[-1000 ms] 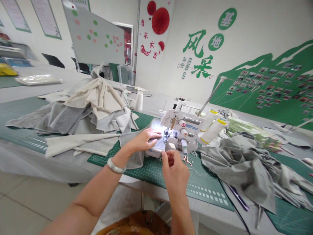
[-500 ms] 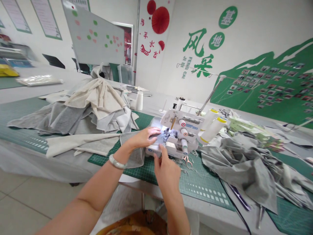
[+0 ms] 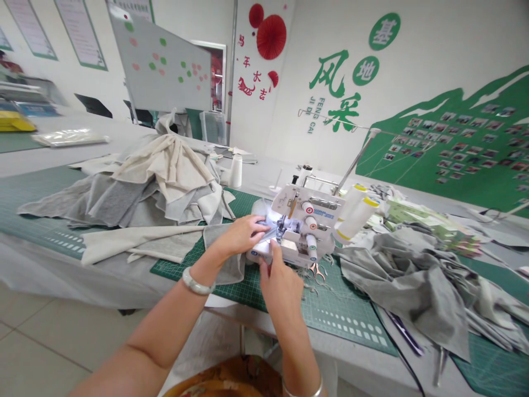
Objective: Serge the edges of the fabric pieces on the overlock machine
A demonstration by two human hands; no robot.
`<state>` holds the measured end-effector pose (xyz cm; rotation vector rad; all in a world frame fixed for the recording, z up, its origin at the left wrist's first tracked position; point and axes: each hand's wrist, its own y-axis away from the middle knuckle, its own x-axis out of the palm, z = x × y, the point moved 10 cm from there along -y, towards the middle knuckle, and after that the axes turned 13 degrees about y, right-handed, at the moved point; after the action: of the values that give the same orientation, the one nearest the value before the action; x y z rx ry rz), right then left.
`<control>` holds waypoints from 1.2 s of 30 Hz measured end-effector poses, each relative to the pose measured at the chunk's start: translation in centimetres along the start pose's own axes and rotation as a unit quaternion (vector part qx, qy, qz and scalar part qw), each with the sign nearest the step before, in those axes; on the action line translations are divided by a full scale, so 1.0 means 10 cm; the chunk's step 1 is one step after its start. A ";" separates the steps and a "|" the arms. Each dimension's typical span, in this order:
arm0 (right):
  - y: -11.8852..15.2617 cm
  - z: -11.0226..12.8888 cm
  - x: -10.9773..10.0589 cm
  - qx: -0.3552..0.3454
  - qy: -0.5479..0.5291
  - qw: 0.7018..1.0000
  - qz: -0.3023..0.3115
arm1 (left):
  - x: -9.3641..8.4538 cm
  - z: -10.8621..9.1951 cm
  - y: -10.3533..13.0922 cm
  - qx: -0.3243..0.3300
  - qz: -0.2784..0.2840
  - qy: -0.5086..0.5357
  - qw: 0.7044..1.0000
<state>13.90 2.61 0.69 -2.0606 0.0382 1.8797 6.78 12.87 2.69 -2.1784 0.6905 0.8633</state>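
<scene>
A: Where is the grey fabric piece [image 3: 226, 266]?
B: At the left of the sewing machine [image 3: 324, 223]. Part of it lies on the lit bed [image 3: 253, 255]; the rest drapes left onto the green cutting mat [image 3: 355, 325].

A: State the position of the left hand [image 3: 237, 238].
B: Palm down on the fabric, far side of the bed's near edge. The fingers are extended and close together, thumb slightly apart.

A: And the right hand [image 3: 281, 286]?
B: At the bed's near edge, index finger extended. Whether finger and thumb pinch the fabric cannot be told.

A: Adjacent items?
B: Small scissors [image 3: 316, 272] lie just near of the machine. A beige-and-grey fabric pile [image 3: 167, 165] occupies the surface [image 3: 258, 172] at left; a crumpled grey pile [image 3: 409, 270] lies at right.
</scene>
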 end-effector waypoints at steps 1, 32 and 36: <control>0.00 0.02 0.01 -0.005 -0.008 1.000 -0.004 | 0.00 -0.01 0.01 -0.001 -0.002 0.000 1.000; -0.11 -0.09 0.30 -0.022 -0.130 0.991 0.026 | -0.05 -0.53 1.66 -0.081 0.027 -0.087 0.993; -0.13 -0.13 0.27 -0.018 -0.145 0.989 0.025 | 0.37 -0.77 1.68 -0.107 0.172 -0.036 0.979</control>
<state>15.76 4.04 -1.58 -1.8035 -0.0180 2.2060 0.72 -4.20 -2.57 -2.2359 0.9964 1.2390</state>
